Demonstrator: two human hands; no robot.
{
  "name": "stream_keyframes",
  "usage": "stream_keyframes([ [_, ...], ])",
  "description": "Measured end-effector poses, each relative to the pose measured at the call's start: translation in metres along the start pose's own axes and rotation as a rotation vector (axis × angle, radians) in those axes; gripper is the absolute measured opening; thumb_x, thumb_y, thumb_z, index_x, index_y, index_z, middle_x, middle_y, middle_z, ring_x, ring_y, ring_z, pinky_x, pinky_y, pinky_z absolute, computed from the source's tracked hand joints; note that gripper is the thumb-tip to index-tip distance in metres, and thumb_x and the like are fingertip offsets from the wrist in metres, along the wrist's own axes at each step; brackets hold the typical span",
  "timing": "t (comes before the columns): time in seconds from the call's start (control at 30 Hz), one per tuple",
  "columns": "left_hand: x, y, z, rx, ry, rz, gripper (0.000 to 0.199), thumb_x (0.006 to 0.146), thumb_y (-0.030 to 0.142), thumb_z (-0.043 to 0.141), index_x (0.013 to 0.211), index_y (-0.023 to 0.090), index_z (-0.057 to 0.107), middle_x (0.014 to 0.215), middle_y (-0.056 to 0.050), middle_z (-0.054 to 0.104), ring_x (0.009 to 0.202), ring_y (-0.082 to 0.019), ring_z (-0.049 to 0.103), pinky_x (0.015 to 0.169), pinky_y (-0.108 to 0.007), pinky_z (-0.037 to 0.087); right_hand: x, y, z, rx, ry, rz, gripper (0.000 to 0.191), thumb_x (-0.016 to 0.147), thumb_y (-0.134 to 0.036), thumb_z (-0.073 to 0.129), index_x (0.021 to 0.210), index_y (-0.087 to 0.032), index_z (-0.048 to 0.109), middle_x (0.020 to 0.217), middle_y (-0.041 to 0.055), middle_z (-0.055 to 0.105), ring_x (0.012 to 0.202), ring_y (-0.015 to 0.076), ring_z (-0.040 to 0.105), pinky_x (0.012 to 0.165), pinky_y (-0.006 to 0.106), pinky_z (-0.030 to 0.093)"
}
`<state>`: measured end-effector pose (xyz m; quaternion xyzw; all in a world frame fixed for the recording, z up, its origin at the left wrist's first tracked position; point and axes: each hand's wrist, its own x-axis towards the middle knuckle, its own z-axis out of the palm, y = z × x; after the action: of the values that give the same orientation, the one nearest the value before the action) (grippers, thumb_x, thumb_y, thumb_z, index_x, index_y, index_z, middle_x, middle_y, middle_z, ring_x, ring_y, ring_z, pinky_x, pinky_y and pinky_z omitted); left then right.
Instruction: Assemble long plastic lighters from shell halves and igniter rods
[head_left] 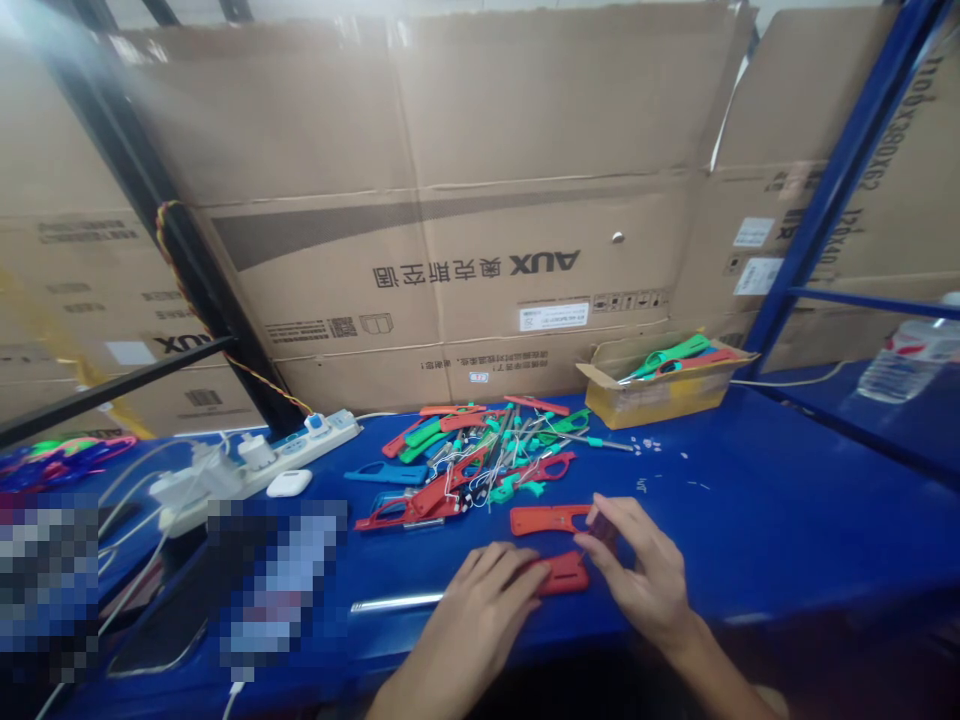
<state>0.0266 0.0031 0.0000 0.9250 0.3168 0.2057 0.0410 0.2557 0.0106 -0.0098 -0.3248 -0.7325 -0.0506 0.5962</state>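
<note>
My left hand (487,600) is closed over a red lighter handle (564,574) lying on the blue table. A silver metal tube (397,602) sticks out to the left from under that hand, in line with the handle. Thumb and fingers of my right hand (641,570) pinch a small, dark reddish see-through part (603,532), partly hidden by the fingers. Just beyond, an orange-red handle shell (551,519) lies flat, its looped end close to my right fingertips. Behind it is a heap of gas-lighter parts (480,455): coloured shells, metal tubes, white wires and teal pieces.
An open cardboard box (660,402) holds green and red lighters at the back right. Small scraps (646,443) lie before it. On the left are a power strip (300,450) with plugs, a white case (289,484) and phones with cables. A bottle (907,360) stands far right.
</note>
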Motion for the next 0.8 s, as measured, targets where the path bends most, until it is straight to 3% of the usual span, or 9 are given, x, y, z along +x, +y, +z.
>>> stream_keyframes([
  [0.2,-0.001,-0.001,0.001,0.022,0.016,0.014,0.027,0.104,0.019,0.057,0.130,0.022,0.063,0.128,-0.008,0.069,0.114,-0.025,0.064,0.094,-0.041,0.056,-0.012,0.004,0.007,0.002,0.076,0.095,0.054,0.098,-0.018,0.065,0.149,-0.023,0.049,0.089,0.0037,0.074,0.069,0.0163,0.073,0.065,0.026,0.064],
  [0.33,0.000,0.000,0.000,0.015,0.008,0.003,0.028,0.104,0.019,0.057,0.132,0.023,0.062,0.129,-0.007,0.069,0.115,-0.025,0.064,0.095,-0.040,0.056,-0.013,0.004,0.006,0.047,0.036,0.116,0.052,0.100,-0.014,0.061,0.149,-0.024,0.049,0.095,0.0038,0.076,0.078,0.0157,0.075,0.073,0.027,0.065],
  [0.57,0.000,0.000,-0.001,0.003,-0.027,-0.012,0.032,0.101,0.016,0.062,0.133,0.023,0.060,0.134,-0.005,0.067,0.118,-0.027,0.062,0.098,-0.043,0.054,-0.003,0.003,0.001,0.062,-0.029,0.035,0.040,0.103,-0.018,0.057,0.142,-0.026,0.055,0.090,0.0044,0.069,0.069,0.0147,0.066,0.061,0.027,0.059],
  [0.8,0.000,-0.001,0.001,-0.004,-0.025,-0.013,0.031,0.102,0.015,0.061,0.132,0.023,0.060,0.132,-0.005,0.067,0.116,-0.027,0.063,0.096,-0.044,0.055,-0.021,0.011,0.007,0.079,-0.040,0.212,0.052,0.105,-0.015,0.047,0.156,-0.027,0.040,0.095,0.0048,0.070,0.055,0.0098,0.060,0.054,0.023,0.057],
])
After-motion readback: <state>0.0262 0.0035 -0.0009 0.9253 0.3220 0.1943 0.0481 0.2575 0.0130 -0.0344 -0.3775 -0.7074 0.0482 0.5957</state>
